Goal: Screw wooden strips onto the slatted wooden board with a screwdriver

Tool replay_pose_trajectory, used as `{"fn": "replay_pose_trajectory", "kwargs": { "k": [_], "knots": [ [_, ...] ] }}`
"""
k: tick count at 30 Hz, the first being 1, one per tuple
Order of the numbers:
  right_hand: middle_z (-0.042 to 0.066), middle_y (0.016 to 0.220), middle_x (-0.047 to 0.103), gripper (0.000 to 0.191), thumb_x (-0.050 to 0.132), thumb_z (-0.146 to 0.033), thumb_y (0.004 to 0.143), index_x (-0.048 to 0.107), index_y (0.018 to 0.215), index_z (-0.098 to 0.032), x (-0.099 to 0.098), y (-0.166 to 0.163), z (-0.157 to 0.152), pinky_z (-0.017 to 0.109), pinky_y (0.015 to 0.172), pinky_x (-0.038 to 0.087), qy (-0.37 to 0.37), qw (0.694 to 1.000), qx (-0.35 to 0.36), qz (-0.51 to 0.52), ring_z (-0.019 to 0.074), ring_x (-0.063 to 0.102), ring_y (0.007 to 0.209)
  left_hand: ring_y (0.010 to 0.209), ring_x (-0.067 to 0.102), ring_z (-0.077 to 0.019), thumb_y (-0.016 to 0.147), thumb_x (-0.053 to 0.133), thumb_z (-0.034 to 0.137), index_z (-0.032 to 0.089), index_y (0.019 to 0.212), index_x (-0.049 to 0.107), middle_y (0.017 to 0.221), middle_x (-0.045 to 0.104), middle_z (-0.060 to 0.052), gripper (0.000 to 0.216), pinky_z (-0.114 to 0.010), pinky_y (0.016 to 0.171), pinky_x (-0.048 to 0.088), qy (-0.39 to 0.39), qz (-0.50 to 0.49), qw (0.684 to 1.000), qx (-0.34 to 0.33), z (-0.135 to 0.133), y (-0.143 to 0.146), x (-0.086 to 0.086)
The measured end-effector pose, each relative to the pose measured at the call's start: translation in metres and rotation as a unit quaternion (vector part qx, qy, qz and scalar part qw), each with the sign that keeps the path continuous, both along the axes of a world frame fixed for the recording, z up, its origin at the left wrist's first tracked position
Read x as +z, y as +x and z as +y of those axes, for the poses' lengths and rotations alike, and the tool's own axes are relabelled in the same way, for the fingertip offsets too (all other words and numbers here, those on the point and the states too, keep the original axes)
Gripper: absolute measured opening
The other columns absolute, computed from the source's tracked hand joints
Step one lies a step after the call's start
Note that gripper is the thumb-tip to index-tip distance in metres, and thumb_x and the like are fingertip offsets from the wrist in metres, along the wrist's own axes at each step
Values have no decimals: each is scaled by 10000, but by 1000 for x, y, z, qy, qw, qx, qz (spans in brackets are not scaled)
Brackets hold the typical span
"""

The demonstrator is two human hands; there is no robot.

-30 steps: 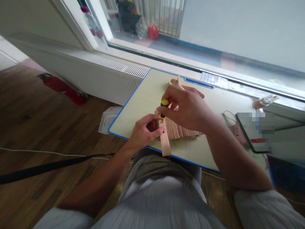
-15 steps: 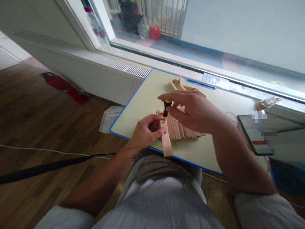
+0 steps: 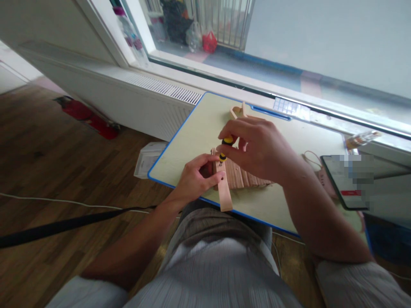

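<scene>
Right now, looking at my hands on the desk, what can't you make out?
Head view:
- Screwdriver tip: too small, and the right hand covers most of the handle.
- Slatted wooden panel: far part hidden under the right hand; the left hand, gripping the wooden strip, covers its left end.
- Phone screen: blurred out.
- Curved wooden part: mostly behind the right hand.

Daylit window [image 3: 321, 42], white radiator [image 3: 160, 87], dark wooden floor [image 3: 48, 162]

pale grey ribbed short sleeves [image 3: 359, 282], bare forearms [image 3: 308, 214]

Pale bare wood slat [image 3: 224, 192], matt smooth desk top [image 3: 199, 132], glossy phone [image 3: 343, 182].
</scene>
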State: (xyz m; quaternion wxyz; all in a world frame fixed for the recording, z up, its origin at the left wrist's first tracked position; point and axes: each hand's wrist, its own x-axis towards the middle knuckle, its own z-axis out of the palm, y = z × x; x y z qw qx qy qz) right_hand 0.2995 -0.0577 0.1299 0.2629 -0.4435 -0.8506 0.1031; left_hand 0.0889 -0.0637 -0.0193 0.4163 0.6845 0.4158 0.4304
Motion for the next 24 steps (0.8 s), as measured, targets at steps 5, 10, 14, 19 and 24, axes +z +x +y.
{"fn": "replay_pose_trajectory", "kwargs": {
  "k": [5, 10, 14, 19, 24],
  "knots": [
    [5, 865, 708, 135, 739, -351, 965, 765, 968, -219, 0, -1, 1, 337, 738, 374, -8, 999, -36, -8, 155, 586, 762, 766, 627, -118, 865, 845, 294, 202, 1155, 750, 962, 732, 2, 319, -243, 707, 522, 8, -9, 1000, 1, 0, 1, -1],
    [40, 912, 754, 246, 690, -413, 1029, 841, 1063, -222, 2, 0, 0, 361, 792, 411, -5, 999, -30, -39, 190, 635, 828, 734, 617, -112, 853, 854, 294, 203, 1151, 748, 930, 718, 10, 330, -232, 672, 519, -2, -20, 1000, -1, 1, 1, -3],
    [81, 1033, 802, 336, 601, -410, 1088, 859, 1164, -209, 4, 1, -2, 381, 835, 425, -7, 997, -3, -70, 237, 687, 960, 760, 627, -122, 863, 852, 300, 203, 1127, 750, 921, 714, 4, 299, -236, 684, 519, 0, -21, 1000, -7, 1, 1, 0],
    [105, 1214, 780, 396, 641, -356, 1060, 772, 1403, -206, -1, 1, -3, 385, 875, 448, -26, 995, 16, -96, 264, 694, 1073, 651, 513, -95, 851, 856, 276, 202, 1089, 753, 780, 620, 50, 270, -223, 605, 432, -8, -16, 1000, -6, 0, 1, 3],
    [120, 1251, 748, 518, 694, -431, 1011, 704, 1483, -218, -8, 7, 0, 397, 886, 478, -54, 993, 26, -105, 288, 685, 1111, 720, 578, -120, 824, 881, 281, 210, 1144, 779, 856, 691, 19, 343, -248, 665, 472, -33, -38, 999, -6, 0, 1, -2]
  ]
}}
